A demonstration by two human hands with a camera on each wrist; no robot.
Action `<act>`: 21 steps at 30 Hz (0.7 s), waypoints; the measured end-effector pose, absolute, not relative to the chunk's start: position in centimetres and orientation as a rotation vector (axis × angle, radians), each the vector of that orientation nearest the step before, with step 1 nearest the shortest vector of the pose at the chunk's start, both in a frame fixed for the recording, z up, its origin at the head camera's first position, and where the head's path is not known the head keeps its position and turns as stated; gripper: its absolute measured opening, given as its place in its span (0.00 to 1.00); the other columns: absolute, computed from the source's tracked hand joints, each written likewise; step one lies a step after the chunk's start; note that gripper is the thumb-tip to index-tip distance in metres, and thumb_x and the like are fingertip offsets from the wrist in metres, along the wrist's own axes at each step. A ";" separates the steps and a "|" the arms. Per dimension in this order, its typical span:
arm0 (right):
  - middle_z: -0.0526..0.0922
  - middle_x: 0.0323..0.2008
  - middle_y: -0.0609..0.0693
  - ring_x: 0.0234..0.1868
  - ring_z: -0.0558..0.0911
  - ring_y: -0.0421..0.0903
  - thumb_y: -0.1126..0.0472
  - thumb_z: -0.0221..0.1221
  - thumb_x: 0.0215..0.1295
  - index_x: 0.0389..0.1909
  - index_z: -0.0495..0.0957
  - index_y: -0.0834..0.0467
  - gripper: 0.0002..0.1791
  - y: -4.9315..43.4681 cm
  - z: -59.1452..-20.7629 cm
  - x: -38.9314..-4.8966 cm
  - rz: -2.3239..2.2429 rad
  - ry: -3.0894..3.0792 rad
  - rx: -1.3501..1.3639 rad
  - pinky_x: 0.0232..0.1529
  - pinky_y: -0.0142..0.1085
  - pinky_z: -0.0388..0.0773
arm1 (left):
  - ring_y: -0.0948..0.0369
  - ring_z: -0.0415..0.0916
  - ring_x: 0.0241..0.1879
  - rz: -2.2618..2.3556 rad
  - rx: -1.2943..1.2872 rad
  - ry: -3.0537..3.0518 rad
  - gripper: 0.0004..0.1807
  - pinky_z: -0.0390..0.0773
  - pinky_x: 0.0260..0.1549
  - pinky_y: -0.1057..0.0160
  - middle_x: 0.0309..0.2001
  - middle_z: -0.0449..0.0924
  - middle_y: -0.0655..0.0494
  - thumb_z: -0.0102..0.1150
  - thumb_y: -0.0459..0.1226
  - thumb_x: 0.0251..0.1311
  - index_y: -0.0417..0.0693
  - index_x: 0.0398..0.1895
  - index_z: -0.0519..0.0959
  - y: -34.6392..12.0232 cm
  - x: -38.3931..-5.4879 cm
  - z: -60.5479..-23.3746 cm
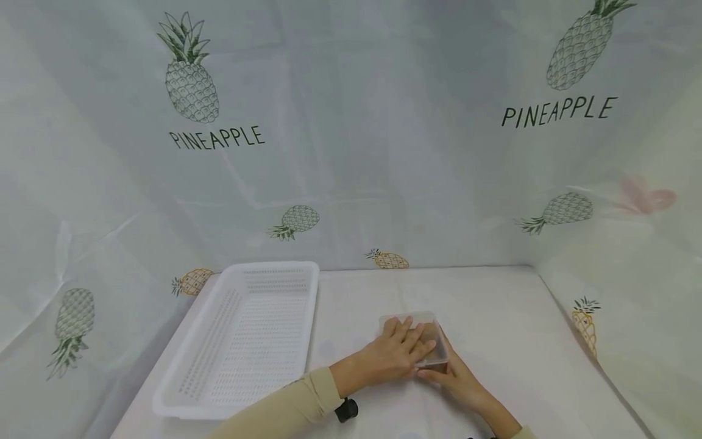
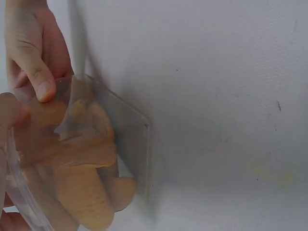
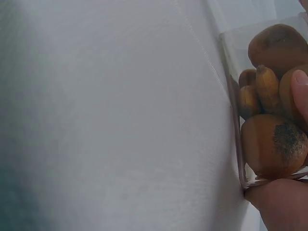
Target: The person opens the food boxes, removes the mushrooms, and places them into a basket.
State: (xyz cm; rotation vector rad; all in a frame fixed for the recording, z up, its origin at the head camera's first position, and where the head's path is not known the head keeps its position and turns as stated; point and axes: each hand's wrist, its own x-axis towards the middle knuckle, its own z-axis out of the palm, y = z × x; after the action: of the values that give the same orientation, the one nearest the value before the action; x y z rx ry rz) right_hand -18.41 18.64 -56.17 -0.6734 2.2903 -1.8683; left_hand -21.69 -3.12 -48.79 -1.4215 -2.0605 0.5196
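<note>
As container [image 1: 432,332] lies under left grip [image 1: 393,353], right grip [image 1: 459,379] seemingly clasps it.

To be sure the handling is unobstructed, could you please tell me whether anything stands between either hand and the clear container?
Nothing visible does: the left hand lies over the top of the clear container, and the right hand holds its right side. The white basket stands apart to the left, not between them.
</note>
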 end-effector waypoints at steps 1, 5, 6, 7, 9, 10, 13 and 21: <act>0.30 0.75 0.71 0.71 0.50 0.72 0.66 0.61 0.69 0.78 0.25 0.57 0.56 18.6 -56.2 -18.4 -1.865 2.296 -0.678 0.68 0.31 0.60 | 0.46 0.74 0.61 0.525 -1.414 -2.048 0.30 0.77 0.55 0.48 0.66 0.73 0.45 0.44 0.58 0.73 0.57 0.72 0.70 -3.1 -21.7 -48.9; 0.32 0.75 0.72 0.69 0.57 0.72 0.66 0.60 0.69 0.78 0.25 0.59 0.56 18.6 -56.1 -18.3 -1.872 2.291 -0.687 0.67 0.39 0.66 | 0.47 0.73 0.62 0.560 -1.392 -2.044 0.32 0.77 0.55 0.48 0.66 0.72 0.46 0.43 0.60 0.73 0.58 0.72 0.69 -3.0 -21.7 -49.0; 0.32 0.75 0.73 0.69 0.58 0.71 0.66 0.60 0.69 0.78 0.24 0.59 0.56 18.6 -56.1 -18.3 -1.875 2.285 -0.689 0.66 0.39 0.67 | 0.47 0.73 0.62 0.573 -1.392 -2.053 0.32 0.77 0.55 0.48 0.66 0.72 0.46 0.43 0.61 0.72 0.58 0.73 0.69 -2.9 -21.6 -49.0; 0.33 0.75 0.73 0.68 0.59 0.71 0.66 0.60 0.69 0.78 0.24 0.60 0.55 18.6 -56.1 -18.3 -1.876 2.284 -0.686 0.66 0.38 0.68 | 0.47 0.73 0.63 0.585 -1.394 -2.065 0.32 0.76 0.55 0.48 0.67 0.72 0.46 0.43 0.61 0.73 0.58 0.73 0.69 -2.9 -21.6 -49.0; 0.32 0.75 0.73 0.68 0.60 0.70 0.66 0.60 0.69 0.78 0.24 0.60 0.55 18.6 -56.1 -18.2 -1.877 2.286 -0.679 0.66 0.38 0.68 | 0.47 0.72 0.63 0.631 -1.403 -2.101 0.32 0.76 0.56 0.48 0.68 0.70 0.46 0.43 0.60 0.73 0.58 0.74 0.67 -2.8 -21.3 -48.7; 0.32 0.75 0.73 0.68 0.60 0.70 0.66 0.60 0.69 0.78 0.24 0.61 0.56 18.6 -56.2 -18.2 -1.880 2.281 -0.673 0.65 0.38 0.68 | 0.47 0.71 0.64 0.653 -1.408 -2.120 0.32 0.76 0.56 0.48 0.69 0.69 0.46 0.43 0.60 0.73 0.58 0.74 0.66 -2.7 -21.2 -48.6; 0.32 0.75 0.73 0.69 0.58 0.70 0.66 0.61 0.69 0.78 0.24 0.60 0.56 18.6 -56.4 -18.1 -1.879 2.285 -0.654 0.66 0.38 0.67 | 0.47 0.70 0.65 0.693 -1.424 -2.154 0.32 0.76 0.57 0.48 0.70 0.68 0.46 0.42 0.59 0.74 0.57 0.75 0.65 -2.6 -20.9 -48.2; 0.34 0.75 0.72 0.69 0.58 0.72 0.66 0.61 0.69 0.78 0.26 0.60 0.55 18.8 -56.2 -18.5 -1.867 2.307 -0.677 0.63 0.26 0.65 | 0.47 0.70 0.65 0.655 -1.493 -2.217 0.33 0.76 0.55 0.50 0.70 0.68 0.45 0.43 0.58 0.74 0.56 0.76 0.64 -2.6 -21.3 -46.9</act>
State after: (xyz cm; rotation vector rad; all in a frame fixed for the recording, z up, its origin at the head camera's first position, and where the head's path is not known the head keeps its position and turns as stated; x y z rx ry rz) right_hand -18.48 18.83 -56.25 -0.6773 2.3071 -1.8671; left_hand -21.28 -2.59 -46.92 -1.4927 -2.2166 0.6554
